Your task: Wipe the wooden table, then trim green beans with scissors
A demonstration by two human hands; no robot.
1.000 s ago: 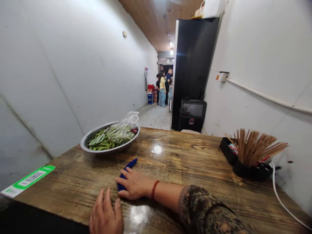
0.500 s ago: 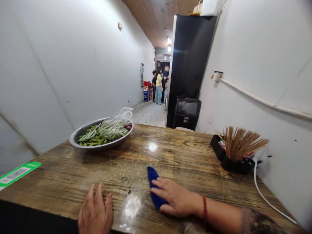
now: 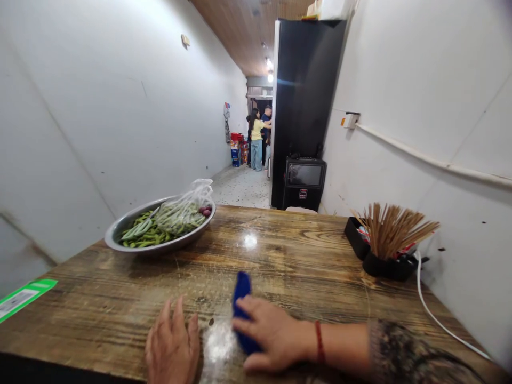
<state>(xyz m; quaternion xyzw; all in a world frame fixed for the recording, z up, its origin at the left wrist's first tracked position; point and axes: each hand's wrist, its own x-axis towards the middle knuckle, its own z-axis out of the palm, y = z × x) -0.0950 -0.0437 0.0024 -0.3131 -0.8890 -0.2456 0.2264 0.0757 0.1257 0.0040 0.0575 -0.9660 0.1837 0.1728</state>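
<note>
My right hand (image 3: 269, 332) presses on a dark blue cloth (image 3: 242, 285) lying on the wooden table (image 3: 304, 266). Its fingers rest over the cloth, and part of the cloth is hidden under the palm. A red bracelet is on that wrist, below a patterned sleeve. To the left, my left hand (image 3: 173, 344) lies on the tabletop near the front edge, fingers stretched out and nothing in it. Between the hands is a small dark spot (image 3: 211, 322) on the wood.
A metal bowl (image 3: 114, 246) of green pods, with a clear plastic bag (image 3: 180, 213), sits at the back left. Black holders (image 3: 390, 268) with wooden chopsticks (image 3: 396, 232) stand right, beside a white cable (image 3: 430, 314). A green-edged label (image 3: 26, 300) is at left. Several people stand far behind.
My right hand and the blue cloth have shifted slightly left. My left hand has moved right, closer to the cloth. The camera view has turned a little.
</note>
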